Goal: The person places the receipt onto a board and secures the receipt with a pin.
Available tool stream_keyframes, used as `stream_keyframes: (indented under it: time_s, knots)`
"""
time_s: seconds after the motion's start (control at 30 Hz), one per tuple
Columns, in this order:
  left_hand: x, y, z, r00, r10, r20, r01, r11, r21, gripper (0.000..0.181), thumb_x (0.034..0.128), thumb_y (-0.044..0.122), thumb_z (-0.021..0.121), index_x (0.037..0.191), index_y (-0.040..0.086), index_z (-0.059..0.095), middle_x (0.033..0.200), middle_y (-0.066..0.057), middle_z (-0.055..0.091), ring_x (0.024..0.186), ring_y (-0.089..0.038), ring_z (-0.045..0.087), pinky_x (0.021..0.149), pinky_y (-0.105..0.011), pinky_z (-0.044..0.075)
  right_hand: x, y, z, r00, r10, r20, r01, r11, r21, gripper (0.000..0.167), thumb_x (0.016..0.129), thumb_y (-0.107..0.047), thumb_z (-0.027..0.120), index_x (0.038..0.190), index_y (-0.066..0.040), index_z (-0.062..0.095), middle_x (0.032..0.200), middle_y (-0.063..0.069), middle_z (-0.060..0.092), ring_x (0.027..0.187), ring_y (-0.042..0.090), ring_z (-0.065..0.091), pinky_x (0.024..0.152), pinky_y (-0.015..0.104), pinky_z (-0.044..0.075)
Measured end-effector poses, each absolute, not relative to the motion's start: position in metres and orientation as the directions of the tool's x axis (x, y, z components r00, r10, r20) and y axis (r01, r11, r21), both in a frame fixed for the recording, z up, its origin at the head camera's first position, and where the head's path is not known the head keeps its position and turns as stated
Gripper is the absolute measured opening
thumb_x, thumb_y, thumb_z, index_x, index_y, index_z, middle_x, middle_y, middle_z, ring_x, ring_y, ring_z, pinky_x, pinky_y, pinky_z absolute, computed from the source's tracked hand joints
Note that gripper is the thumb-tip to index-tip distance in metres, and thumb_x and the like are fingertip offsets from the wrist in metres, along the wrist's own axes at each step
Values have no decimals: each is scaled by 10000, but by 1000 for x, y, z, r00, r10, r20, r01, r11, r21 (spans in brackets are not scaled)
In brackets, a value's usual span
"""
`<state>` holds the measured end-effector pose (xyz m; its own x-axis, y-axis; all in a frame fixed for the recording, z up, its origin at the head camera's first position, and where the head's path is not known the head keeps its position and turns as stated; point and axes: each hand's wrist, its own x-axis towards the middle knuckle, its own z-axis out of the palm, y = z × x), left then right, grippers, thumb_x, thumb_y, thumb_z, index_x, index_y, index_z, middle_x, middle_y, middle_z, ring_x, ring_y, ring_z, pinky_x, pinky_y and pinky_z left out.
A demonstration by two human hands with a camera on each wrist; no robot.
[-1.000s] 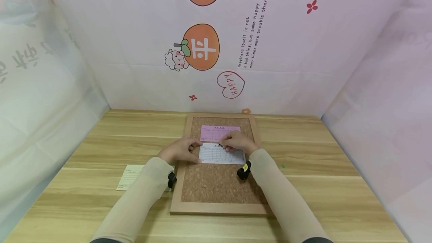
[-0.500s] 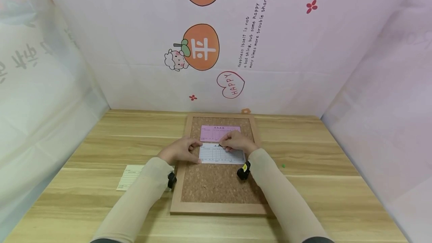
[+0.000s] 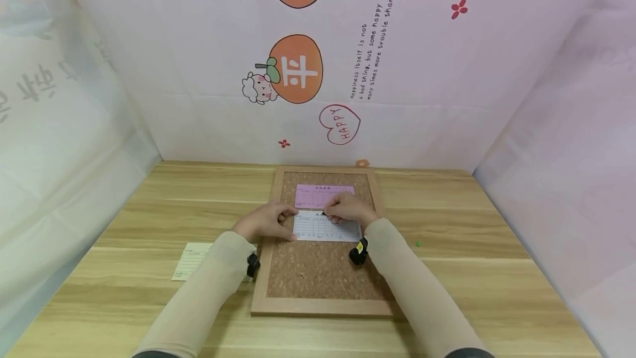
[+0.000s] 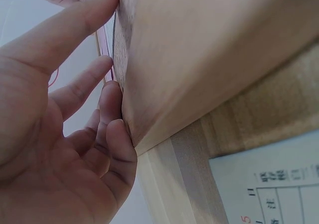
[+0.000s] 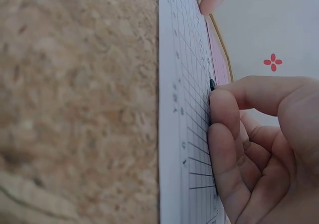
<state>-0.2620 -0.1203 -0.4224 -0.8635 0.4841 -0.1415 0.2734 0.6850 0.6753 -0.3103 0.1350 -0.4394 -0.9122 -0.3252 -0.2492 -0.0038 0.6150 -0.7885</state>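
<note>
A white printed form [image 3: 310, 228] lies on the cork board [image 3: 328, 275], just below a pink form [image 3: 309, 196]. My left hand [image 3: 265, 221] rests at the white form's left edge, thumb at the lower corner and index finger at the upper one. In the left wrist view its other fingers [image 4: 119, 139] bend loosely against the wooden frame. Thumb and index finger of my right hand [image 3: 348, 208] pinch a small black pushpin [image 5: 213, 84] at the white form's top edge. The pin's point is hidden.
A pale yellow form [image 3: 191, 261] lies on the wooden table [image 3: 472, 291] left of the board, partly under my left sleeve. To the right of the board is a tiny green item [image 3: 418, 244]. A printed white curtain [image 3: 412, 126] stands behind the table.
</note>
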Motion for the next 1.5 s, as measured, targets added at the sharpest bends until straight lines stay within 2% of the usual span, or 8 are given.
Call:
stream_keyframes:
  time_s: [0.27,0.4,0.57,0.77,1.0,1.3,1.5]
  knots:
    - [-263,-122,-423,-863,486,-141,273,682,679,621,787,170,873,1328,24,605,1055,-103,506,945,-229,434,796,-360,415,-308,133,-436,-912,-333,-238,-25,624,-781,143,955,-154,659,983,-32,728,798,58,679,706,146,626,641,258,520]
    - [-263,-122,-424,-864,479,-152,261,686,679,620,791,183,872,1335,49,607,1072,-87,505,957,-220,433,814,-362,421,-308,135,-434,-899,-372,-232,-46,606,-794,166,977,-133,625,1023,3,708,816,67,673,707,143,621,648,261,524]
    - [-263,-121,-424,-864,478,-157,255,686,682,626,796,190,868,1347,57,602,1072,-85,504,958,-221,434,810,-364,420,-307,139,-433,-887,-407,-220,-64,579,-813,198,1002,-121,585,1072,36,684,869,93,676,747,160,642,681,283,543]
    - [-262,-121,-423,-863,482,-150,265,686,677,623,795,184,869,1342,49,604,1067,-93,510,949,-221,435,803,-361,418,-307,145,-432,-881,-426,-209,-91,584,-807,229,1012,-146,586,1143,21,670,929,91,692,808,177,667,710,311,556]
    - [-263,-121,-424,-866,476,-153,261,691,674,621,786,175,875,1331,47,609,1077,-84,510,963,-217,433,831,-364,423,-304,155,-426,-872,-451,-191,-123,579,-806,222,1001,-128,590,1145,21,671,974,112,673,844,202,639,730,327,546]
    - [-261,-121,-422,-868,471,-155,255,692,676,625,792,183,871,1341,51,605,1076,-77,515,961,-212,437,831,-369,426,-297,173,-420,-878,-464,-117,-250,653,-715,216,987,-154,618,1135,-17,697,1030,60,681,875,180,617,743,332,518]
    - [-261,-120,-423,-866,476,-155,258,691,675,622,800,188,866,1347,55,602,1089,-72,513,968,-210,438,837,-369,428,-289,186,-417,-879,-467,-95,-279,666,-691,229,978,-136,618,1139,-1,707,1087,97,677,926,201,619,794,368,529]
